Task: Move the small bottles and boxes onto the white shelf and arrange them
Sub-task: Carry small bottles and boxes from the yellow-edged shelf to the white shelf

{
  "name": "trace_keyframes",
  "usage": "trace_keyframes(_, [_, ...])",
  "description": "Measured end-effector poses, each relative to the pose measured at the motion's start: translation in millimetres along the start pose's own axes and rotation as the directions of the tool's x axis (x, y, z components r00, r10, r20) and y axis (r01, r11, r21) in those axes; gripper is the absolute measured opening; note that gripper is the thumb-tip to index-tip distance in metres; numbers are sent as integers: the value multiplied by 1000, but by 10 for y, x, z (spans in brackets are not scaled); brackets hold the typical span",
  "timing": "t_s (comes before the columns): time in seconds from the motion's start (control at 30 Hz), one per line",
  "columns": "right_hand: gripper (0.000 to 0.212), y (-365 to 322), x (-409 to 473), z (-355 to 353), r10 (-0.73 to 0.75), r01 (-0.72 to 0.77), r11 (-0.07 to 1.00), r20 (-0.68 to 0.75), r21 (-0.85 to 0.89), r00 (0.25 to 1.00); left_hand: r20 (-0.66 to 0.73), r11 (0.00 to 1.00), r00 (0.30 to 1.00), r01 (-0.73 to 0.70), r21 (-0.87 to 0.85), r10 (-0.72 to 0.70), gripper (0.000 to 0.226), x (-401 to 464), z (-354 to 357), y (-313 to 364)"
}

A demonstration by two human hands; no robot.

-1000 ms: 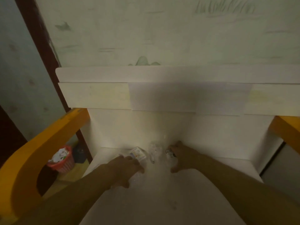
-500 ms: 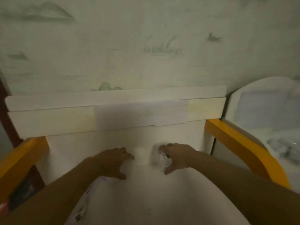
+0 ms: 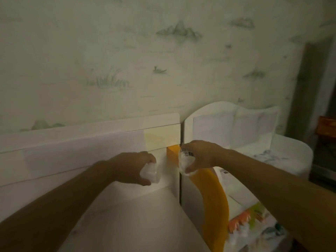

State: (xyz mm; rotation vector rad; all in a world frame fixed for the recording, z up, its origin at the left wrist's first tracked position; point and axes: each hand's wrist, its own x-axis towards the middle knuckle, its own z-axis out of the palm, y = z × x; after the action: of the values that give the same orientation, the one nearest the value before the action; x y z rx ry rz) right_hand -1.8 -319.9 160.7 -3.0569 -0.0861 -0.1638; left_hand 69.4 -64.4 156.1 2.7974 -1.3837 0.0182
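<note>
Head view, biggest first: pale wallpaper [image 3: 127, 51] with faint green mountains fills the upper half. Below it runs a white headboard [image 3: 81, 142] and the flat white surface [image 3: 127, 224] under my arms. To the right stands a white shelf unit [image 3: 234, 122] with a curved top, and between the two pieces a curved orange rail [image 3: 214, 200] sweeps down. Low on the right lie colourful things, too blurred to name.

Both my hands are up off the white surface, each carrying something. My left hand [image 3: 134, 168] is curled round a small clear bottle [image 3: 150, 172], which pokes out below my fingers. My right hand [image 3: 201, 154] pinches another clear bottle [image 3: 185, 163] from above, thumb under it, just in front of the orange rail's top end.

I judge this to be the carry across to the shelf on the right. To do it well I should hold both bottles upright and lift the right one clear over the orange rail. Then I should set it at the back first, so the left hand has room to follow and line its bottle up just beside
</note>
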Motion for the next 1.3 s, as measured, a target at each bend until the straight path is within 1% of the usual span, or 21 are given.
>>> trace_keyframes(0.13, [83, 622, -295, -187, 32, -31, 999, -34, 23, 999, -25, 1000, 999, -20, -5, 20, 73, 385, -166, 473])
trace_keyframes(0.27, [92, 1319, -538, -220, 49, -48, 999, -28, 22, 998, -26, 998, 998, -50, -24, 49, 61, 758, -277, 999])
trace_keyframes(0.37, [90, 1801, -730, -181, 58, -57, 997, -22, 46, 998, -48, 999, 998, -36, -36, 35, 66, 1038, -268, 1383])
trace_keyframes(0.47, [89, 2180, -884, -63, 60, -61, 995, 11, 76, 998, -31, 999, 999, -30, -18, 29, 64, 1291, -197, 1729])
trace_keyframes(0.6, [92, 2575, -960, 209, 68, -74, 992, 70, 99, 995, -14, 997, 1000, -23, 73, 24, 74, 1578, -28, 2049])
trace_keyframes(0.7, [92, 2804, -911, 411, 51, -61, 993, 103, 97, 993, 22, 995, 999, -28, 101, 26, 74, 1788, 47, 2152])
trace_keyframes(0.8, [92, 2969, -793, 556, 51, -65, 992, 125, 110, 991, 34, 996, 999, -31, 85, 28, 73, 2006, 87, 2183])
trace_keyframes(0.87, [92, 3052, -687, 651, 45, -60, 993, 149, 105, 988, 40, 996, 999, -40, 75, 37, 72, 2194, 133, 2151])
trace_keyframes(0.97, [94, 3161, -522, 733, 54, -71, 994, 187, 88, 981, 87, 998, 996, -27, 63, 22, 72, 2474, 240, 2061])
trace_keyframes(1.1, [95, 3336, -317, 763, 78, -91, 994, 206, 56, 975, 216, 998, 976, 15, 65, -29, 70, 2807, 453, 1978])
trace_keyframes(1.2, [96, 3429, -184, 889, 82, -101, 992, 217, 75, 973, 309, 995, 949, 27, 98, -56, 69, 3007, 635, 1895])
trace_keyframes(1.3, [97, 3487, -76, 1058, 74, -97, 991, 220, 95, 973, 398, 990, 913, 41, 132, -91, 73, 3165, 806, 1787])
